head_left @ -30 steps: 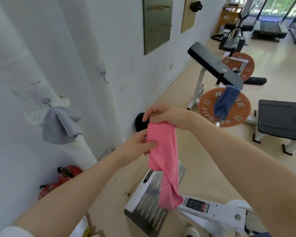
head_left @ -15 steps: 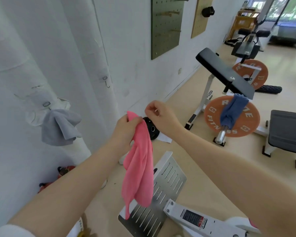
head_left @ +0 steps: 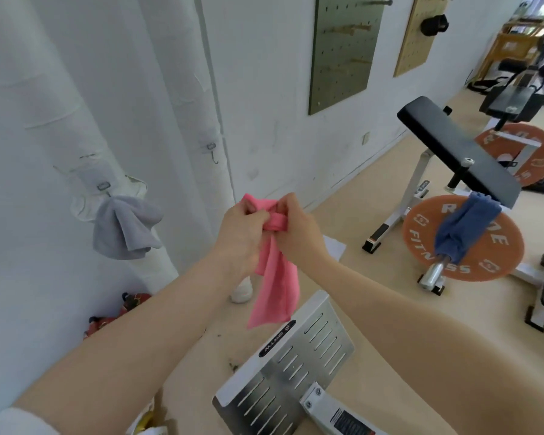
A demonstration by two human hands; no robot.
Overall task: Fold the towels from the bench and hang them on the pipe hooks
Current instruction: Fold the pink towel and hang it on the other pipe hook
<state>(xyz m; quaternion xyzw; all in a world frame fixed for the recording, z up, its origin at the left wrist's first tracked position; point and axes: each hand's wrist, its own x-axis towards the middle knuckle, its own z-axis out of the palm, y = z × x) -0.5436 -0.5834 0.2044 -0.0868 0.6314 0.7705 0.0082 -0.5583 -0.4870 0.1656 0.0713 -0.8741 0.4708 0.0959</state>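
Observation:
A pink towel (head_left: 275, 287) hangs folded from both my hands at mid-frame. My left hand (head_left: 241, 233) grips its top on the left and my right hand (head_left: 296, 230) pinches the bunched top edge beside it. Just above and left of my hands, a bare metal hook (head_left: 212, 152) sticks out of the white wrapped pipe (head_left: 208, 98). A grey towel (head_left: 124, 229) hangs bunched from another hook (head_left: 104, 186) on the nearer wrapped pipe at the left. A blue towel (head_left: 464, 229) is draped over the barbell sleeve in front of an orange weight plate.
A black padded bench (head_left: 453, 152) on a white frame stands at the right with orange weight plates (head_left: 490, 255). A slotted metal footplate (head_left: 292, 365) lies on the floor below my hands. Pegboards (head_left: 343, 48) hang on the white wall. Red objects (head_left: 120, 312) sit at the pipe's foot.
My right hand, which had let go, has come back to the towel's top. Both hands have moved up and closer to the bare hook, and the towel hangs shorter.

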